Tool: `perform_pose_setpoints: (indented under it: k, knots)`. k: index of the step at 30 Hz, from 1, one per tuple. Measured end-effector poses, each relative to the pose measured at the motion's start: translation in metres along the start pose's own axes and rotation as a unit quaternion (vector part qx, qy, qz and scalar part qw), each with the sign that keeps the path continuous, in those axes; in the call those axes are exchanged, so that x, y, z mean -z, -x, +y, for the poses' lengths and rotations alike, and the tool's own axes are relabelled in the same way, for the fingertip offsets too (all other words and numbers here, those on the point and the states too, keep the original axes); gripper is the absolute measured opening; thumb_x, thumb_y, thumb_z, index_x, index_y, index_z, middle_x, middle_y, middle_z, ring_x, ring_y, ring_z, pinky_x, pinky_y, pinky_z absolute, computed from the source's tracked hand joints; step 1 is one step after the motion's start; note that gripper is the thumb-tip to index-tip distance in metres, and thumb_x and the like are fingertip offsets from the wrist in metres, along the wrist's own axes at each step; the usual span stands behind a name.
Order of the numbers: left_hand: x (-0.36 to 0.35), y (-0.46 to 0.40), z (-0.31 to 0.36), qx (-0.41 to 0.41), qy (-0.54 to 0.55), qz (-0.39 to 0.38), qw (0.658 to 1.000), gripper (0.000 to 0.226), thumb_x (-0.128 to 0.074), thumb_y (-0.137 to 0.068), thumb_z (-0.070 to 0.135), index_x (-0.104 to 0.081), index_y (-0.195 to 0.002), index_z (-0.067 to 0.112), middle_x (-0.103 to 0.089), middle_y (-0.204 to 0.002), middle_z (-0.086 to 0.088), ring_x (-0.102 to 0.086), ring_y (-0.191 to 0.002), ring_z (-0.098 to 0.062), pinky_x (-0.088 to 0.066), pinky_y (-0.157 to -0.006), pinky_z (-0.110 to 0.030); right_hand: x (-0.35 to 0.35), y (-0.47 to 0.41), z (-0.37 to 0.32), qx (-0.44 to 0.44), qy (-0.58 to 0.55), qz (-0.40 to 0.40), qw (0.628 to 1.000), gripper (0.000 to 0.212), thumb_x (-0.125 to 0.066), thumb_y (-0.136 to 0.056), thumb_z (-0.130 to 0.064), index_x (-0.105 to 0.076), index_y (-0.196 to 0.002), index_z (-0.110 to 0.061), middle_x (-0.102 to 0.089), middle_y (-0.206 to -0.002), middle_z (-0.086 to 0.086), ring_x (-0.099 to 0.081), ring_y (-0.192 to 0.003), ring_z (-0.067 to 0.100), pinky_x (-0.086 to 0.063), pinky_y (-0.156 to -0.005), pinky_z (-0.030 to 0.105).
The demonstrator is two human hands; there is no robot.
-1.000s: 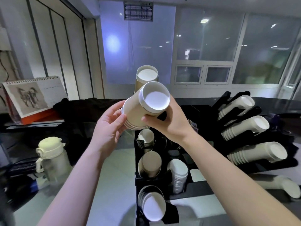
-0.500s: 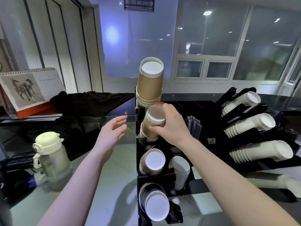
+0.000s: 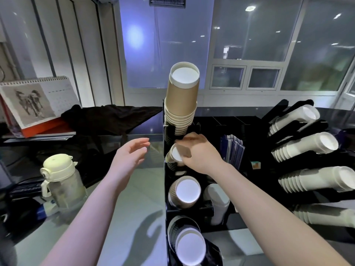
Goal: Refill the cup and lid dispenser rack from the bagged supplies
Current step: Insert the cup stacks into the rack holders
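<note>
Gripping brown cup stack (image 3: 177,155), right hand (image 3: 199,153)

both forearms bare to the frame edge, no sleeves, left grip (image 3: 132,157), right grip (image 3: 201,154).

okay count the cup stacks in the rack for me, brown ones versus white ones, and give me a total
Brown stacks: 4, the tall one, the one under the right hand, and two nearer ones.
White stacks: 5, four slanted on the right, one by the brown column.
Total: 9
</note>
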State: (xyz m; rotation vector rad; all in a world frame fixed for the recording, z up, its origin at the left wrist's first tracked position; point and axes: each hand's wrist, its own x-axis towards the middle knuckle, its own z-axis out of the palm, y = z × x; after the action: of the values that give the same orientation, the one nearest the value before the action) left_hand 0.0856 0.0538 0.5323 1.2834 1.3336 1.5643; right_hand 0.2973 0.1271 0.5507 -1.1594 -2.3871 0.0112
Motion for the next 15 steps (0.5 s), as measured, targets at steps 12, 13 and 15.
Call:
perform_pose_setpoints:
  k: [12,13,15]
  knots:
    - [-0.022,-0.029,0.035,-0.076,-0.038,-0.017,0.996,0.059,-0.066,-0.086,0.002,-0.044,-0.137,0.019,-0.059,-0.127,-0.001,-0.059,-0.112,-0.005,-0.047,-0.098,-0.03,0.061,-0.045,-0.015,-0.094,-0.288,0.198,0.932,0.088,-0.085,-0.065,-0.029,-0.04,-0.139,-0.017,-0.05,-0.129,0.004,-0.049,-0.119,0.018,-0.043,-0.1,0.037]
    - [-0.025,-0.036,0.04,-0.084,-0.053,-0.023,0.995,0.065,-0.067,-0.084,0.001,-0.04,-0.141,0.017,-0.056,-0.13,-0.001,-0.057,-0.115,-0.006,-0.045,-0.1,-0.029,0.063,-0.05,-0.016,-0.096,-0.307,0.172,0.931,0.088,-0.087,-0.064,-0.028,-0.042,-0.138,-0.018,-0.053,-0.129,0.004,-0.051,-0.119,0.019,-0.043,-0.1,0.038]
    - [-0.033,-0.047,0.051,-0.1,-0.094,-0.043,0.99,0.073,-0.07,-0.082,0.003,-0.036,-0.145,0.016,-0.052,-0.135,0.004,-0.053,-0.121,-0.008,-0.042,-0.103,-0.029,0.066,-0.057,-0.019,-0.097,-0.33,0.148,0.927,0.078,-0.089,-0.061,-0.027,-0.05,-0.128,-0.019,-0.061,-0.123,0.0,-0.057,-0.113,0.017,-0.047,-0.095,0.036]
